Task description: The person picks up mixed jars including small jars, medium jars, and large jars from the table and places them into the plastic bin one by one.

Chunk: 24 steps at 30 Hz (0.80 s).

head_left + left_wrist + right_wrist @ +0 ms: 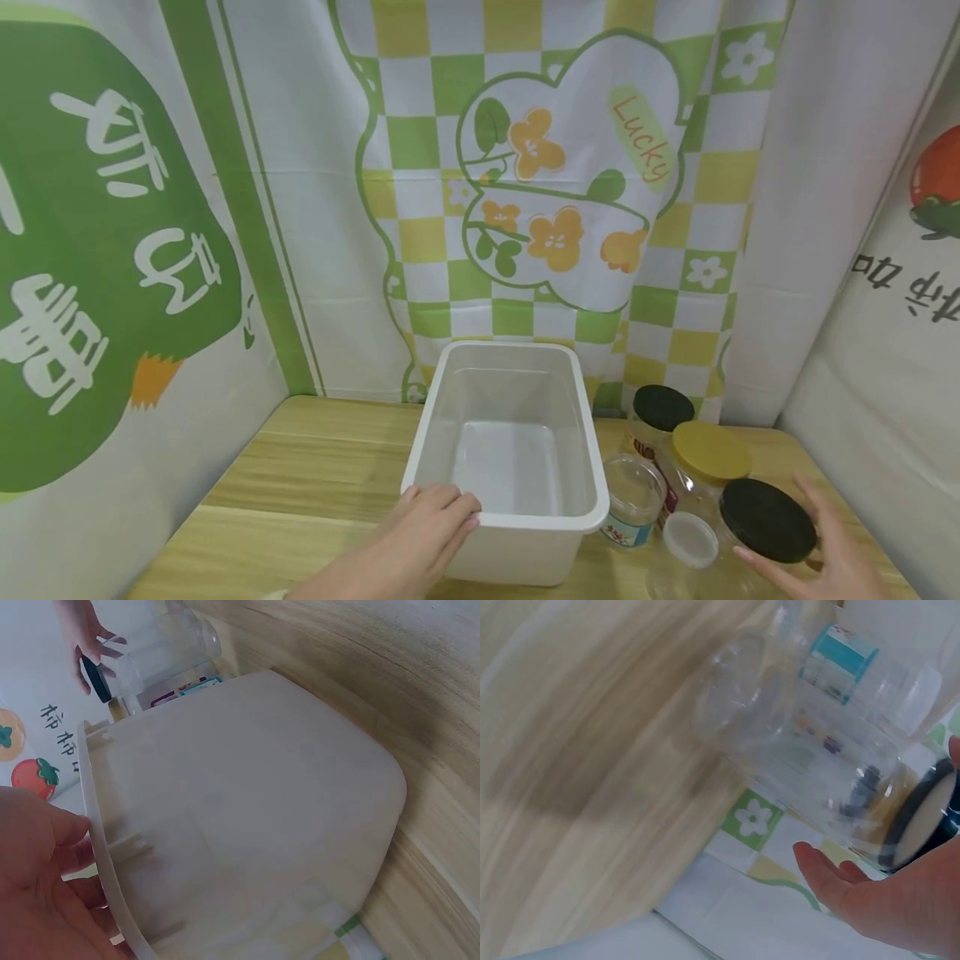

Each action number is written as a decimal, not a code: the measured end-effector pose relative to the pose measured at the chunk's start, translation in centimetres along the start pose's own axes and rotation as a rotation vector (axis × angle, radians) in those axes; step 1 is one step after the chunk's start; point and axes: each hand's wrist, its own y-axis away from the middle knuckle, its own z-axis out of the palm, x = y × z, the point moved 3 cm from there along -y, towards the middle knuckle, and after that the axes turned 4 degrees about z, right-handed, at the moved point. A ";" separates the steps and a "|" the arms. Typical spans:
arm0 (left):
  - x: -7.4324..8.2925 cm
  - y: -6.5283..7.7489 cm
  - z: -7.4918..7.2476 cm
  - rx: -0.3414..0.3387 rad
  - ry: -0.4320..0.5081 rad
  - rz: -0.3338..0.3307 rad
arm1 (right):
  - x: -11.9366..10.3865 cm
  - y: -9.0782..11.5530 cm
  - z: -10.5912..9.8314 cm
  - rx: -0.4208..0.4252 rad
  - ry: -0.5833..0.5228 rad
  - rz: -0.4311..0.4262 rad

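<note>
A white plastic bin (525,522) stands in the middle of the table. My left hand (423,529) grips its near rim, thumb on the outer wall and fingers over the edge, as the left wrist view shows. At the right, a large clear jar (802,761) with a black lid (768,521) stands upright. My right hand (840,558) is spread around that lid, thumb on one side and fingers on the other. Its fingers look straight; whether they touch the lid I cannot tell.
Beside the bin stand a small clear tub (633,492) with a blue label, a jar with a yellow lid (711,451), another with a black lid (663,407), and a container with a whitish lid (691,540). Printed curtains (420,142) enclose the wooden table (315,467).
</note>
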 end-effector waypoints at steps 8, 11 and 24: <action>0.2 0.0 -0.2 0.017 -0.048 0.001 | 0.8 0.0 0.9 -0.050 -0.093 0.075; 0.2 0.0 -0.2 0.026 -0.058 0.003 | 1.0 0.1 1.3 -0.016 -0.151 0.080; 0.1 0.1 0.2 0.050 -0.026 -0.011 | 1.8 0.8 2.7 0.144 -0.303 0.043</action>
